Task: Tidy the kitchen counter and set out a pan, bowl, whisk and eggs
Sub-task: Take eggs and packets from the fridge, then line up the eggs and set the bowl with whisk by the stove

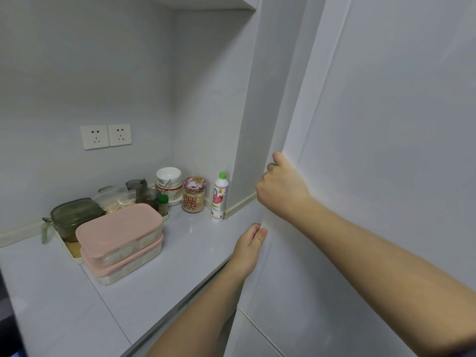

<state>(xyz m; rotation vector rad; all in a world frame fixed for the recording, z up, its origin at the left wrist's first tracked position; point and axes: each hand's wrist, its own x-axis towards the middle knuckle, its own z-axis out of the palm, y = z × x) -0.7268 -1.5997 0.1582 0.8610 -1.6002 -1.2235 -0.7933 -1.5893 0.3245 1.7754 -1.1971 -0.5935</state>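
Note:
A tall white door [386,150] fills the right of the view. My right hand [280,186] grips its left edge, fingers curled round it. Lower down, my left hand [251,247] also holds that edge, thumb on the front face. On the white counter [64,300] to the left, stacked white bowls [168,180] stand at the back with a metal utensil leaning in them. No pan, whisk or eggs are in view.
Two stacked pink-lidded boxes [121,240] sit mid-counter beside a green glass pot [73,215] on a tray. Behind them are a bag of food [116,200], glass cups [144,191], a spice jar [163,204], a labelled jar [193,194] and a white bottle [219,197]. Wall sockets [105,136].

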